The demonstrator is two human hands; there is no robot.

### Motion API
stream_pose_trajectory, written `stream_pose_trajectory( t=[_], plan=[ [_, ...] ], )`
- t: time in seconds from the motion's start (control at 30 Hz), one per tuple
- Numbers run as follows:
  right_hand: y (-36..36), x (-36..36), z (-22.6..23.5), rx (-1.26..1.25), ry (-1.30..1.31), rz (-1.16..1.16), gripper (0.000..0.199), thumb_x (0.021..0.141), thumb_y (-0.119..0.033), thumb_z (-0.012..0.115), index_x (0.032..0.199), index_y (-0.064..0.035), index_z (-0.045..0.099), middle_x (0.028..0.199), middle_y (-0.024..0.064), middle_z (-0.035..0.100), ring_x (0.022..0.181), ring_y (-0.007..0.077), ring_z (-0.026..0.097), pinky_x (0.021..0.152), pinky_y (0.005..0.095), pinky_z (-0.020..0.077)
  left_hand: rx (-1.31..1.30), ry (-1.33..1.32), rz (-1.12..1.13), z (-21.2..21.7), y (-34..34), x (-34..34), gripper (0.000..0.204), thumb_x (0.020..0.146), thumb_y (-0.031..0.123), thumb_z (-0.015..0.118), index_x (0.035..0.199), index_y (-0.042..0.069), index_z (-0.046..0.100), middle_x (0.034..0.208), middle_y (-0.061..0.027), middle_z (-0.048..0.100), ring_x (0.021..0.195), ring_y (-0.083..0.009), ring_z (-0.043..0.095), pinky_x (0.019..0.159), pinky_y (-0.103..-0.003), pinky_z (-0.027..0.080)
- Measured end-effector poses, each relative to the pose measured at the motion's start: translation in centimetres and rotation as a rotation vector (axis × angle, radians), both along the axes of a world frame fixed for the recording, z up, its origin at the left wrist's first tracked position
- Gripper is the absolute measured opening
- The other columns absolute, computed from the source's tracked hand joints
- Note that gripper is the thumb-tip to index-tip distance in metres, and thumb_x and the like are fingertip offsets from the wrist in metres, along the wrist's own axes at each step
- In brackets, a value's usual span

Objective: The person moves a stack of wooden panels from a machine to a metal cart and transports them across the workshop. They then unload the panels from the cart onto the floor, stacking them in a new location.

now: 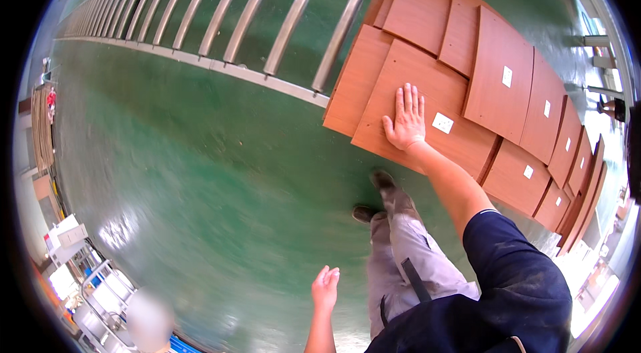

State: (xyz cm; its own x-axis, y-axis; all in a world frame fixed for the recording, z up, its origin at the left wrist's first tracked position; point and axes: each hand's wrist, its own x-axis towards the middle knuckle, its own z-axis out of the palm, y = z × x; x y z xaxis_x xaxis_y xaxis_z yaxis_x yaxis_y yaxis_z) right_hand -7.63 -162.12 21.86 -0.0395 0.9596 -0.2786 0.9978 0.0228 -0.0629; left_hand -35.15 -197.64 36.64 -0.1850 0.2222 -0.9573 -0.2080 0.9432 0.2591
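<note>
My right hand [405,119] lies flat, fingers stretched out, on a reddish-brown wood-look panel [427,89] with a small white label near its middle. That panel belongs to overlapping rows of similar boards [497,76], several with white labels, leaning one on another toward the right. My left hand [326,287] hangs low over the green floor, away from the boards. Its fingers are loosely bent, and I see nothing in it.
A metal roller conveyor [274,19] runs from the boards away to the far left. Glossy green floor [220,172] spreads below it. At the lower left stand a metal-framed cart [107,296] and a blurred person [150,319]. Stacked flat sheets [43,129] stand at the left edge.
</note>
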Motion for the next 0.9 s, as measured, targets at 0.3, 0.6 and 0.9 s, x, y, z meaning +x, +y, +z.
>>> stream_pose_trajectory(
  t=[0.3, 0.6, 0.9],
  plan=[
    [3.2, -1.2, 3.1, -0.003, 0.254, -0.032, 0.082, 0.087, -0.042, 0.051, 0.148, 0.0029, 0.019, 0.157, 0.0204, 0.01, 0.146, 0.0345, 0.005, 0.118, 0.0472, 0.0023, -0.15, 0.057, -0.111, -1.5, -3.7, 2.5, 0.057, 0.088, 0.014, 0.068, 0.131, -0.012, 0.044, 0.113, -0.0199, 0.065, 0.102, -0.021, 0.064, 0.091, -0.031, 0.049],
    [-5.4, 9.4, 12.2, 0.128, 0.575, -0.041, 0.073, 0.08, -0.019, 0.063, 0.143, 0.001, 0.03, 0.15, 0.0217, 0.026, 0.142, 0.0375, 0.021, 0.116, 0.0455, 0.0221, 0.117, 0.033, -0.218, 4.1, 4.0, 9.0, 0.052, 0.089, 0.006, 0.062, 0.132, -0.014, 0.041, 0.105, -0.0188, 0.066, 0.095, -0.022, 0.065, 0.088, -0.031, 0.05],
    [-23.3, 36.5, 19.8, -0.288, 0.201, -0.894, 0.086, 0.081, -0.028, 0.066, 0.148, -0.0001, 0.02, 0.156, 0.0223, 0.011, 0.145, 0.0351, 0.012, 0.118, 0.0389, 0.0158, 0.309, 0.082, -0.696, -0.8, 5.7, 10.7, 0.05, 0.088, 0.014, 0.066, 0.129, -0.009, 0.049, 0.107, -0.0126, 0.065, 0.09, -0.0193, 0.064, 0.083, -0.031, 0.053]
  ],
)
